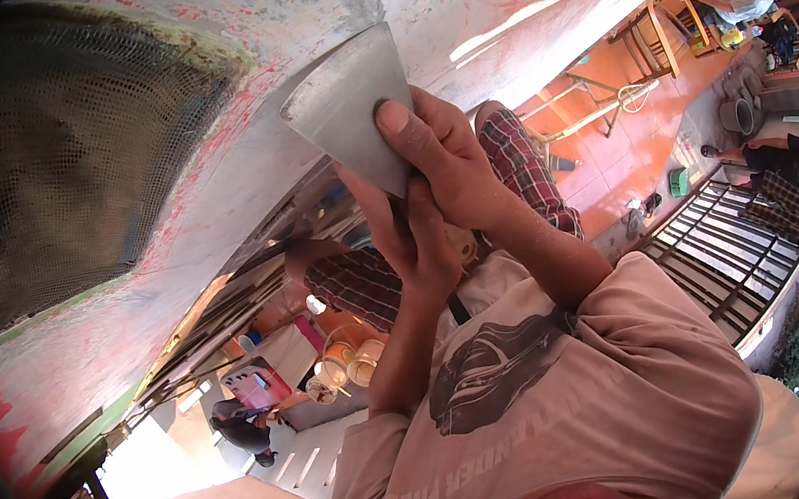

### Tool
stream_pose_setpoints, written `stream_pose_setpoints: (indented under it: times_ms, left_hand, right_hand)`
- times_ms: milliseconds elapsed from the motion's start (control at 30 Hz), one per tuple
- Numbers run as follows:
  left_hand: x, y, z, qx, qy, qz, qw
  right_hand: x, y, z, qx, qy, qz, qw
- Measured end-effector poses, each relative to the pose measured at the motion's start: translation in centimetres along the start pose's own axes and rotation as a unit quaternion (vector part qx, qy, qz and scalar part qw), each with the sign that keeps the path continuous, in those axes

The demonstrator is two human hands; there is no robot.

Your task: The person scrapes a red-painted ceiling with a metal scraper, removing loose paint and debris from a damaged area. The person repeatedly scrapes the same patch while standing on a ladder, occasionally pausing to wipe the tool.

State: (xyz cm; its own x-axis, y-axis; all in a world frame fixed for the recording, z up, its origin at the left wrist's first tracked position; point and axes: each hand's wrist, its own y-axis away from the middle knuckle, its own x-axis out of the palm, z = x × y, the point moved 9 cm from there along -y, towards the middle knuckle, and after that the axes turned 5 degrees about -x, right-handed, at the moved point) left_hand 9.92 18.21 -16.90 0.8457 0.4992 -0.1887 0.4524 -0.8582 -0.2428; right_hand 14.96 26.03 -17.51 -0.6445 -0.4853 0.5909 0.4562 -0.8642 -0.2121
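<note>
A broad steel scraper blade (353,96) is held up before my chest, its wide curved edge toward the wall (307,4). My right hand (451,155) grips it near its narrow end, with the thumb flat on the face. Below, my left hand (405,237) is closed around the lower end, where the fingers hide any handle. Red and whitish paint on the wall is patchy and worn. The blade's edge overlaps the wall in view; I cannot tell whether it touches.
Wire mesh (78,163) covers a wall opening at left. Several buckets (342,363) hang or stand low left. Wooden chairs (653,46) are on the tiled floor (611,161), near a barred metal frame (709,246). Three people are about: one person (245,425) left, two right.
</note>
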Motion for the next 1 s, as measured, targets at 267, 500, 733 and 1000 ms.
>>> stream_pose_setpoints:
  times_ms: [267,500,733,1000]
  left_hand:
    - [0.3,0.0,-0.2,-0.062,0.012,-0.004,0.998]
    - [1.3,1.6,-1.9,0.144,-0.312,0.012,0.939]
    - [0.3,1.0,0.5,-0.054,-0.059,-0.013,0.997]
    - [0.3,0.6,0.1,-0.049,-0.033,0.033,0.998]
  right_hand:
    - [0.2,0.2,0.9,0.039,-0.035,-0.005,0.999]
    - [-0.1,0.6,0.0,0.056,-0.045,0.021,0.997]
    - [0.0,0.4,0.5,0.031,-0.020,0.011,0.999]
    - [0.1,0.2,1.1,0.009,-0.015,0.001,1.000]
